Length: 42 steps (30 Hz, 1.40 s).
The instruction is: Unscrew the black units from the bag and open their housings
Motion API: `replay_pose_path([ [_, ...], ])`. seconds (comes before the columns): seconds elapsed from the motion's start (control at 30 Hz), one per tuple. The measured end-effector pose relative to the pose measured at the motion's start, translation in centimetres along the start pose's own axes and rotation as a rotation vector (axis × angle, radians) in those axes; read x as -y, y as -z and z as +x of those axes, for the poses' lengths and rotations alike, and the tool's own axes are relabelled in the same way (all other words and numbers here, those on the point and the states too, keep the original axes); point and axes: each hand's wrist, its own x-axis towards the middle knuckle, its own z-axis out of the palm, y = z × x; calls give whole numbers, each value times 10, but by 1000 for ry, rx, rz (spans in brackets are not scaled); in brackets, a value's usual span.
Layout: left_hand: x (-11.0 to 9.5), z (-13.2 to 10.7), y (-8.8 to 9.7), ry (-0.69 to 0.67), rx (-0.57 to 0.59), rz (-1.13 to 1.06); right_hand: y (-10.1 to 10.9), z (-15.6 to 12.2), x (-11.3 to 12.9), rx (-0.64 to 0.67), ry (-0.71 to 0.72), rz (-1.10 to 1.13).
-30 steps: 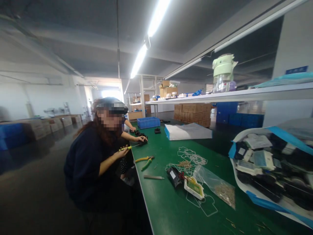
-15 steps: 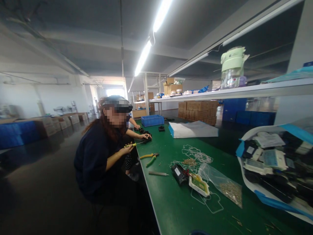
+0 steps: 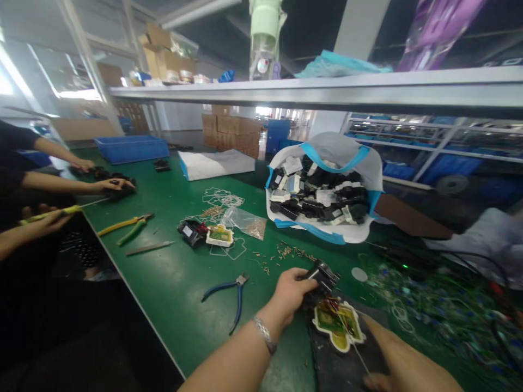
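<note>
My left hand [image 3: 291,293], with a braided bracelet at the wrist, is closed around a black plastic housing [image 3: 321,277]. Red and dark wires run from that housing to a white-rimmed circuit board [image 3: 339,325] with a yellow-green face, which lies over a black mat [image 3: 327,367]. At the lower right, my right hand [image 3: 388,359] is closed on a thin metal-shafted tool [image 3: 359,356] whose shaft reaches up across the board. The tool's handle is hidden, and the hand is partly blurred. Blue-handled cutters [image 3: 231,294] lie spread to the left.
Small brass screws [image 3: 292,250] lie scattered beyond my hands. A white-and-blue bag [image 3: 373,163] full of black and white units stands behind. Tangled green wires [image 3: 441,310] spread at right. A co-worker's hands [image 3: 112,186] work at left. Overhead runs a white shelf [image 3: 310,90].
The view has swung right and down, away from the co-worker. Both my hands, the black housing, the circuit board and the blue cutters now show; none of them was visible earlier.
</note>
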Motion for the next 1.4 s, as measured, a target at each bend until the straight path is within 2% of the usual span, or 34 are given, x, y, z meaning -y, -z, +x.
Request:
replay_pose_path([
  [0.07,4,2,2,-18,-30,64,5,5,18,161,-82,-37],
  [0.13,8,5,4,-46,-63,148,6,13,32,219,-102,-80],
  [0.23,12,10,8,-112,-97,288,1,22,37,161,-46,-59],
  [0.33,8,6,12,-225,-188,413,-5,25,30,74,2,130],
  [0.4,1,-3,13,-370,-295,498,-7,26,26,46,20,290],
  [0.43,-2,-10,13,-492,-326,557,-8,27,24,38,31,359],
  [0.47,-5,-17,12,-642,-311,625,-8,27,23,30,40,414],
  [0.5,-8,-25,10,-798,-243,703,-8,27,22,24,48,454],
  [0.57,-9,-39,6,-1020,21,880,-8,27,21,6,56,501],
  [0.6,-7,-44,3,-1042,173,970,-8,27,21,-5,62,515],
  [0.67,-3,-50,-3,-997,402,1172,-9,27,21,-29,85,541],
  [0.73,3,-52,-7,-946,502,1339,-11,27,21,-56,120,575],
  [0.83,9,-48,-10,-933,489,1452,-11,29,23,-115,168,613],
  [0.97,4,-44,-8,-886,449,1426,-10,30,25,-159,191,669],
  [1.13,-26,-48,1,-706,506,1332,-12,28,26,1,78,1032],
  [1.27,-45,-52,10,-730,522,1349,-16,27,28,28,5,1177],
  [1.4,-48,-49,18,-724,522,1446,-20,28,29,46,-114,1279],
])
